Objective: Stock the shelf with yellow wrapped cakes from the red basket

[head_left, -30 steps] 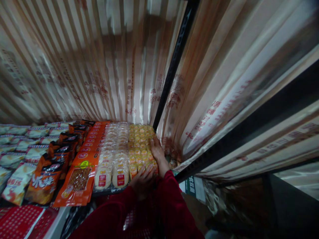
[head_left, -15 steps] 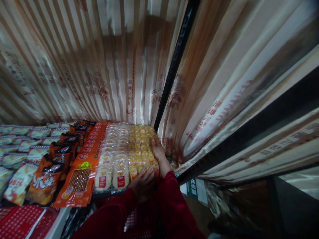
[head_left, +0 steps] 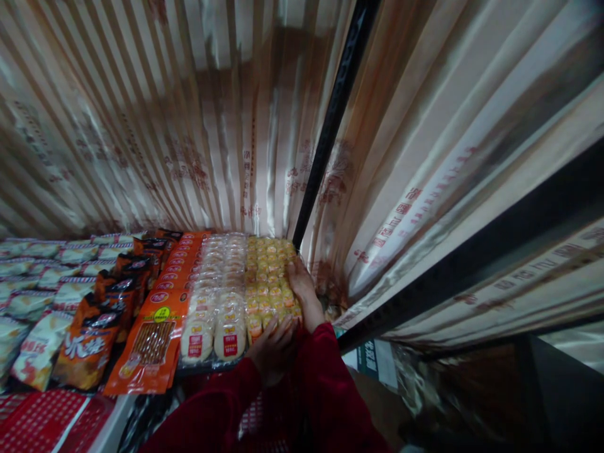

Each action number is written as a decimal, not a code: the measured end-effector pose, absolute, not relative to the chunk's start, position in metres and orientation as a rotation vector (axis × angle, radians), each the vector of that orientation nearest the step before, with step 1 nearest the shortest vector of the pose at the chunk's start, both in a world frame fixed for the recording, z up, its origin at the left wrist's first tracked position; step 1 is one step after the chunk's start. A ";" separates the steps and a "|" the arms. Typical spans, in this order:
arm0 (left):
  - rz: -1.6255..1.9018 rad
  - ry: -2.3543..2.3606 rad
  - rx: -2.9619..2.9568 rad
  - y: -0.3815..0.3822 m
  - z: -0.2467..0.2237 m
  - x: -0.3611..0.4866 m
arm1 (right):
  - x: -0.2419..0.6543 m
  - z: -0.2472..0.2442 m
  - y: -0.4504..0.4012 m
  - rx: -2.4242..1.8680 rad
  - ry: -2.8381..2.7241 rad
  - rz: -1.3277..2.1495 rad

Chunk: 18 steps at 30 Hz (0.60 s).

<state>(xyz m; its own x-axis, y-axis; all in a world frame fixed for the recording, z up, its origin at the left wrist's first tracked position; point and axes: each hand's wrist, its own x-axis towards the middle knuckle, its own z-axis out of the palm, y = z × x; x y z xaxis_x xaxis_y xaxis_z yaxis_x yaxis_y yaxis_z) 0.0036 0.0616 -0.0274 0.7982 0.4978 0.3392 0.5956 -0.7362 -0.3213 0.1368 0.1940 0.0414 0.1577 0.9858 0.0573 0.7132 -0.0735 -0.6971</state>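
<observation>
Rows of small yellow snack packets [head_left: 268, 267] stand packed at the right end of the shelf. My left hand [head_left: 274, 349] rests against their front lower corner, its fingers stretched out over the nearest packets. Along their right side lies my right hand [head_left: 304, 292], fingers extended and pressed flat to the row's edge. Left of the yellow packets are clear bags of round white crackers [head_left: 229, 336] with red labels. Beside those stands a row of orange bags of stick snacks [head_left: 150, 340]. My palms are mostly hidden.
Black-and-orange snack bags [head_left: 87, 349] and white snack bags [head_left: 38, 349] fill the shelf's left part. A black metal post [head_left: 325, 145] rises behind the yellow packets, and a thick black bar [head_left: 448, 264] slants on the right. Printed plastic sheeting [head_left: 226, 126] hangs behind.
The view has shifted very slightly. Both hands stay against the yellow packets, with no clear movement of the goods.
</observation>
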 end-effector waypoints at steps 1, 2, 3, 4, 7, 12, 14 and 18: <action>-0.318 -0.812 -2.576 0.062 -0.028 0.003 | 0.137 0.041 0.193 -1.863 -1.606 0.587; -0.319 -0.810 -2.579 0.062 -0.029 0.003 | 0.136 0.041 0.193 -1.877 -1.598 0.584; -0.324 -0.811 -2.582 0.062 -0.030 0.003 | 0.136 0.041 0.192 -1.887 -1.589 0.583; -0.329 -0.813 -2.584 0.062 -0.031 0.003 | 0.136 0.041 0.192 -1.891 -1.585 0.579; -0.353 -0.818 -2.583 0.062 -0.032 0.003 | 0.134 0.041 0.192 -1.937 -1.597 0.542; -0.438 -0.830 -2.560 0.062 -0.032 0.003 | 0.135 0.046 0.196 -2.102 -1.647 0.420; -0.462 -0.826 -2.567 0.062 -0.033 0.003 | 0.134 0.047 0.196 -2.144 -1.643 0.367; -0.473 -0.809 -2.573 0.064 -0.036 0.003 | 0.128 0.049 0.196 -2.197 -1.600 0.305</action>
